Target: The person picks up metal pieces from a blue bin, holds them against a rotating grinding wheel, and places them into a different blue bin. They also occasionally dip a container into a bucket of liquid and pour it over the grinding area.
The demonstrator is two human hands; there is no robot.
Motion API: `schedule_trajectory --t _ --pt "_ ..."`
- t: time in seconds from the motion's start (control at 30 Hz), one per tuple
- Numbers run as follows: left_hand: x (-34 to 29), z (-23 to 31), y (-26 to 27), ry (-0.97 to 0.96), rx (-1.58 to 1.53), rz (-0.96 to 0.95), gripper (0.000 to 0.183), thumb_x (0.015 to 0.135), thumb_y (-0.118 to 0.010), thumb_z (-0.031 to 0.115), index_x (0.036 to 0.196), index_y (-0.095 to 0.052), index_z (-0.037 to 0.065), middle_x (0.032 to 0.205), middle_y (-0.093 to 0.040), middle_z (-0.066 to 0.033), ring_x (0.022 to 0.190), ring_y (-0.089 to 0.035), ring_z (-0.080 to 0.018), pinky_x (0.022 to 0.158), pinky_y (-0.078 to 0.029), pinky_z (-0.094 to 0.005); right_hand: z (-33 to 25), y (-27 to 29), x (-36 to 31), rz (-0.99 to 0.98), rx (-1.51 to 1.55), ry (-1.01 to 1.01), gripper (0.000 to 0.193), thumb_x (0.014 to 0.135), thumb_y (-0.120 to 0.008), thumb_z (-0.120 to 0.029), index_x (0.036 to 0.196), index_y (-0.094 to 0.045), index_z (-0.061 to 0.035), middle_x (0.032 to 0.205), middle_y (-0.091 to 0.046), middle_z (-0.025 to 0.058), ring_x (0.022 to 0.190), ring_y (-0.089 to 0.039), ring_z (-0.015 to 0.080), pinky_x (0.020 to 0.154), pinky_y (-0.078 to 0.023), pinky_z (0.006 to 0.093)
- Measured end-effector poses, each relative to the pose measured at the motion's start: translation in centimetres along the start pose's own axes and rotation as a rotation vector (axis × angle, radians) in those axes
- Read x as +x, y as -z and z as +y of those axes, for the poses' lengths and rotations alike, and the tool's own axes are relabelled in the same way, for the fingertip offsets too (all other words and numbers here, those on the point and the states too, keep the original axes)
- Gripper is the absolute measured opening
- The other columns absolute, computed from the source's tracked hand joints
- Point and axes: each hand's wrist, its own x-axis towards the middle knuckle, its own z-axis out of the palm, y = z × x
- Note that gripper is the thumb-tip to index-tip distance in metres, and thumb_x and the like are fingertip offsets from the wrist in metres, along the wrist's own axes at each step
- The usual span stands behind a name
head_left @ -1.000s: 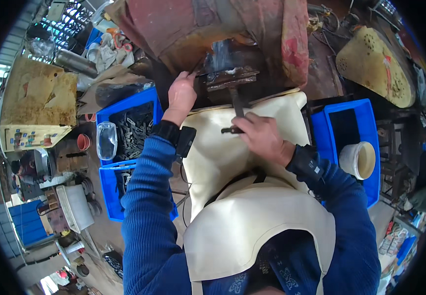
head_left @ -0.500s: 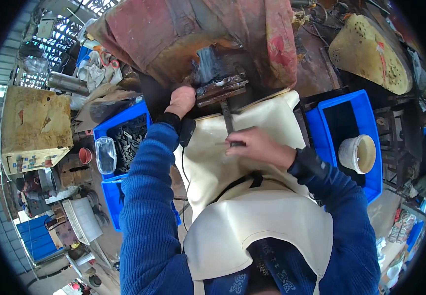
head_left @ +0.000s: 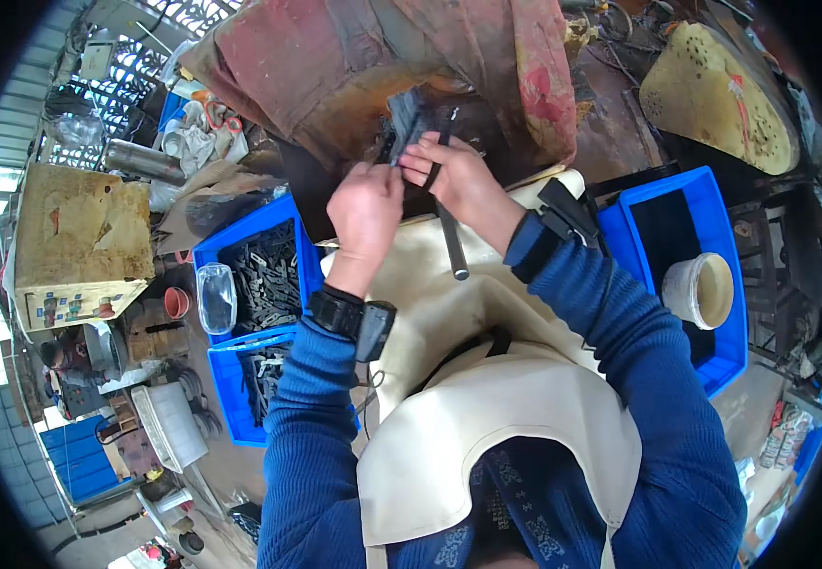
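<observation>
A long dark bar-shaped tool hangs at a slant over my apron, its upper end thin and light-tipped. My right hand grips its upper part, with a few fingers reaching toward my left hand. Closed in a pinch, my left hand is beside the right fingertips; what it pinches, if anything, is too small to make out. Just beyond both hands stands a grey, streaked wheel or belt surface under a reddish cloth cover. The hands appear slightly apart from it.
At left, blue bins hold several dark metal pieces and a clear plastic container. A blue bin at right holds a white bucket. A stained yellowish box stands far left; a perforated yellowish panel leans at upper right.
My right hand has moved up from the tool's lower end to its upper part. My left hand has come right and nearer me. The wide metal block at the tool's top no longer shows.
</observation>
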Motion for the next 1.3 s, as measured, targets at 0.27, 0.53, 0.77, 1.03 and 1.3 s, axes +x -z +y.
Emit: schedule_trajectory --t 0.27,0.53,0.77,1.03,1.3 --pt "-1.6 1.6 0.2 -0.167 0.028 -0.010 0.022 0.084 -0.061 0.010 0.104 -0.070 0.005 0.097 -0.067 -0.0167 0.073 -0.067 -0.0266 0.062 -0.054 -0.0332 0.4 1.1 0.3 0.023 0.027 0.086 0.016 0.091 -0.057 -0.003 0.107 -0.055 -0.0035 0.089 -0.060 0.0092 0.080 -0.058 0.0198 0.083 -0.050 0.0368" --pt "0.8 -6.3 -1.2 0.429 -1.134 -0.140 0.040 0.083 -0.046 -0.012 0.117 -0.064 0.000 0.098 -0.068 -0.0084 0.081 -0.064 -0.0126 0.071 -0.052 -0.0261 -4.4 5.0 0.5 -0.052 -0.358 0.142 0.021 0.094 -0.052 -0.004 0.115 -0.055 -0.0008 0.087 -0.058 0.0052 0.069 -0.053 0.0162 0.065 -0.049 0.0335" --pt "4.1 -9.4 -7.7 0.347 -0.966 -0.279 0.039 0.084 -0.047 -0.012 0.117 -0.065 0.000 0.094 -0.069 -0.0074 0.085 -0.063 -0.0118 0.077 -0.050 -0.0253 -6.1 9.3 1.6 0.140 -1.630 0.809 0.020 0.097 -0.050 -0.011 0.113 -0.055 -0.0002 0.082 -0.062 0.0134 0.070 -0.062 0.0284 0.065 -0.049 0.0402" --pt "4.3 -10.0 -10.8 0.048 -0.620 -0.343 0.034 0.081 -0.052 -0.010 0.110 -0.068 0.001 0.101 -0.071 -0.0119 0.095 -0.065 -0.0209 0.086 -0.048 -0.0300 -5.2 9.3 1.7 0.257 -1.732 0.782 0.016 0.096 -0.050 -0.014 0.102 -0.055 -0.0008 0.084 -0.062 0.0190 0.079 -0.062 0.0375 0.068 -0.047 0.0460" --pt "4.7 -10.0 -10.7 -0.312 -0.315 -0.328 0.045 0.069 -0.053 -0.012 0.109 -0.068 0.004 0.103 -0.066 -0.0167 0.099 -0.062 -0.0359 0.090 -0.049 -0.0359 -4.9 8.6 1.5 0.306 -1.753 0.783 0.015 0.095 -0.051 -0.014 0.100 -0.054 -0.0008 0.085 -0.063 0.0210 0.082 -0.061 0.0404 0.070 -0.046 0.0500"
